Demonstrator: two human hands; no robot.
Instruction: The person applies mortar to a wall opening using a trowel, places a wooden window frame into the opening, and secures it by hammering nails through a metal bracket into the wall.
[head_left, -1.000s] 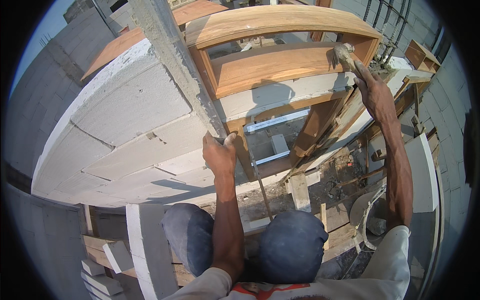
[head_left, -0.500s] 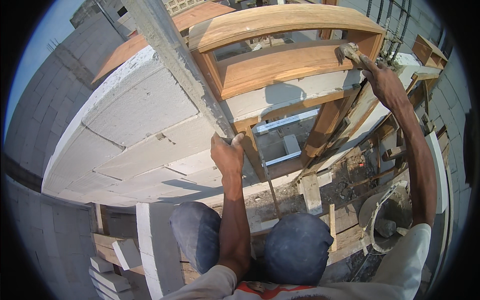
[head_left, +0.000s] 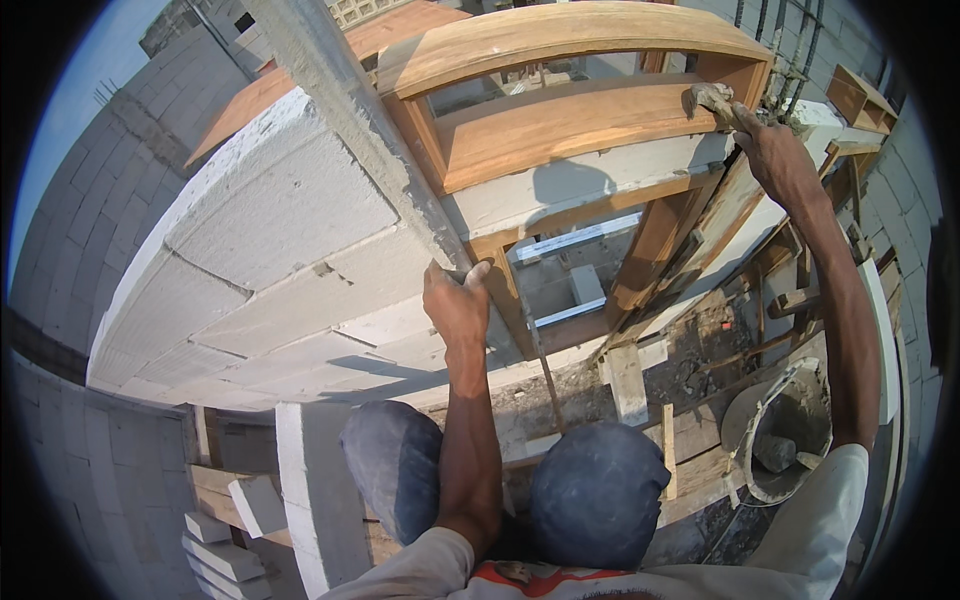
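Gray block walls point(head_left: 110, 200) stand all around us, with blue sky point(head_left: 110, 60) at 10 o'clock. A big white block wall point(head_left: 270, 260) curves at 9 o'clock. Our left hand point(head_left: 458, 310) is near the middle of our view. Its thumb and fingers pinch the low end of a long gray bar point(head_left: 375, 150). That bar slants up from the fingers toward 11 o'clock, just beside the wood box frame point(head_left: 590, 115).

Our right hand point(head_left: 775, 160) is up at 2 o'clock. Its fingers are wrapped around a short tool point(head_left: 712, 98) with a pale, crusty head. We can't tell what kind of tool it is. Its long way points to 10 o'clock, with its head by the right end of the frame's low board. We can't tell if they touch. From our left fingers, the tool's head lies toward 2 o'clock, well apart, so our right hand is much nearer that end. A bucket point(head_left: 740, 405) sits at 4 o'clock.
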